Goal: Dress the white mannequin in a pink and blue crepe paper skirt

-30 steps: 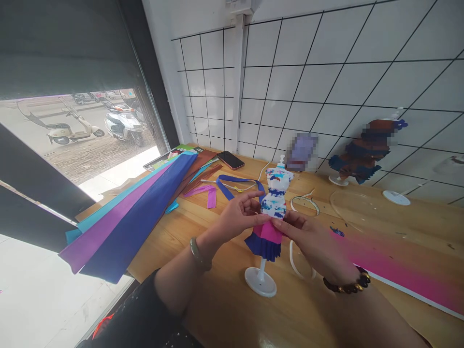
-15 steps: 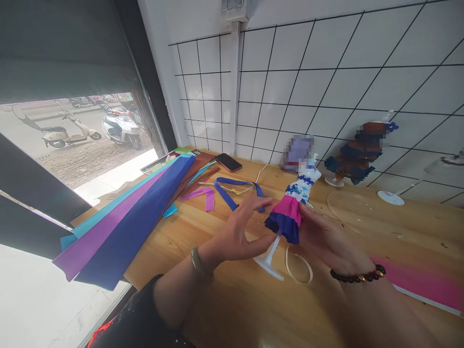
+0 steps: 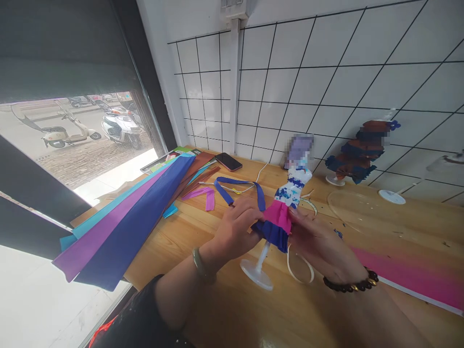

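A small doll-like figure (image 3: 290, 193) on a white stand (image 3: 257, 274) wears a white and blue patterned top and a skirt with a pink layer (image 3: 278, 216) over a ruffled blue hem (image 3: 274, 235). My left hand (image 3: 237, 227) pinches the skirt's left edge between thumb and fingers. On the other side, my right hand (image 3: 319, 239) has its fingers closed on the skirt's right side, the fingertips partly hidden behind it. The figure leans slightly to the right.
Blue, purple and teal paper sheets (image 3: 145, 217) lie at left. Behind are a blue strip (image 3: 224, 192), pink strip (image 3: 209, 198), phone (image 3: 228, 162) and second dressed figure (image 3: 362, 154). A pale loop (image 3: 300, 270) lies near my right hand; a pink sheet (image 3: 416, 278) is at right.
My left hand has closed from an open pose onto the skirt's edge. The figure and its stand have shifted left, and more of the base shows. My right hand moved slightly left.
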Demonstrator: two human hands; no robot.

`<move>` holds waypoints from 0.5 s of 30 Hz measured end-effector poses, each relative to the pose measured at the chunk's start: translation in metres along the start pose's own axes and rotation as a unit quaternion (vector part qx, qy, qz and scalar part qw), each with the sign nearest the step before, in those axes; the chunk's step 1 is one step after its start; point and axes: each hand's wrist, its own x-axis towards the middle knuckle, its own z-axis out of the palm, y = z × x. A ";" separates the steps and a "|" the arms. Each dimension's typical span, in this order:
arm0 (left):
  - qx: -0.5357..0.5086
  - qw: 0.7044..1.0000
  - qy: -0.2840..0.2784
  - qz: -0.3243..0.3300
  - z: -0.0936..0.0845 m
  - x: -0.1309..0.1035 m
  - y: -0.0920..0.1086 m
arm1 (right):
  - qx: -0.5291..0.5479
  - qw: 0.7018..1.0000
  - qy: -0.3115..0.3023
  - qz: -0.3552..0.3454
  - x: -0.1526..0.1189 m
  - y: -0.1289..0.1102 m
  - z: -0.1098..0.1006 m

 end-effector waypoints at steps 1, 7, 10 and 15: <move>0.005 1.000 0.008 -0.001 0.000 0.000 0.000 | -0.003 1.000 0.001 -0.004 0.000 0.001 0.000; 0.023 0.999 0.026 -0.039 0.001 -0.002 0.003 | -0.038 0.999 0.016 -0.023 0.000 0.005 0.004; 0.033 0.999 0.015 -0.026 0.001 -0.003 0.003 | -0.030 0.999 0.025 -0.035 0.000 0.007 0.006; 0.036 0.999 0.017 -0.005 -0.002 -0.004 -0.001 | 0.002 1.000 0.022 -0.022 -0.001 0.010 0.008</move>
